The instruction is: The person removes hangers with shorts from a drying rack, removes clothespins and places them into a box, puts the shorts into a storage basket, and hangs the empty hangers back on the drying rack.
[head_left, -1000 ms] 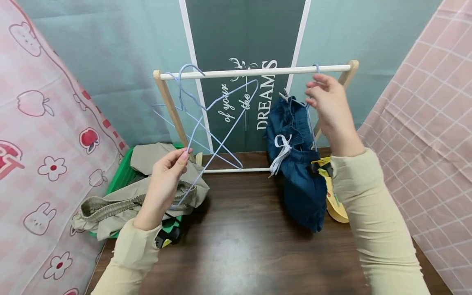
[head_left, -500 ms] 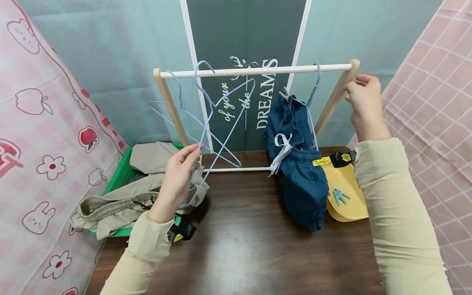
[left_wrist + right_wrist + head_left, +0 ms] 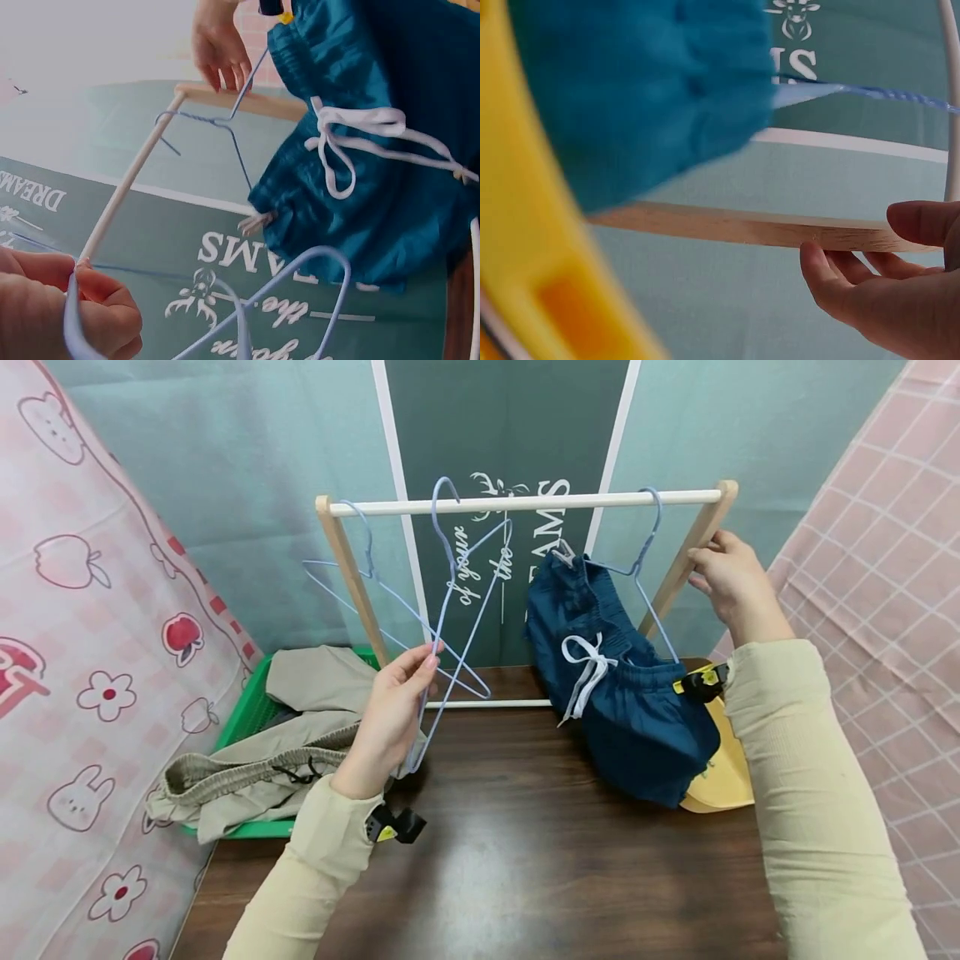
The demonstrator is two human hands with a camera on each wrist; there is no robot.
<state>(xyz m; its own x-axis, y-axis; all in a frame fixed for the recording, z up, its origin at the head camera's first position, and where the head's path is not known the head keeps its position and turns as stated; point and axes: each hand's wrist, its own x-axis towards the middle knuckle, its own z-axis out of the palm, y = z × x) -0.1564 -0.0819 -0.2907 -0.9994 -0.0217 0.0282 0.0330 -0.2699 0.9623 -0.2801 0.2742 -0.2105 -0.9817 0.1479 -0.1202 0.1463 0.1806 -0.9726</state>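
Three thin hangers (image 3: 453, 568), gathered shorts (image 3: 637, 718)

Left hand (image 3: 393, 706) pinching, held lower; right hand (image 3: 735, 581) pinching, higher up

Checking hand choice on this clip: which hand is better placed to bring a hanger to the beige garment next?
Probably the left hand: it pinches a blue hanger, nearer the beige garment; the right hand is at the opposite wooden post.

Dark green backdrop (image 3: 502, 422): "of your"; "the"; partly covered "AMS"; left wrist view: "DREAMS"
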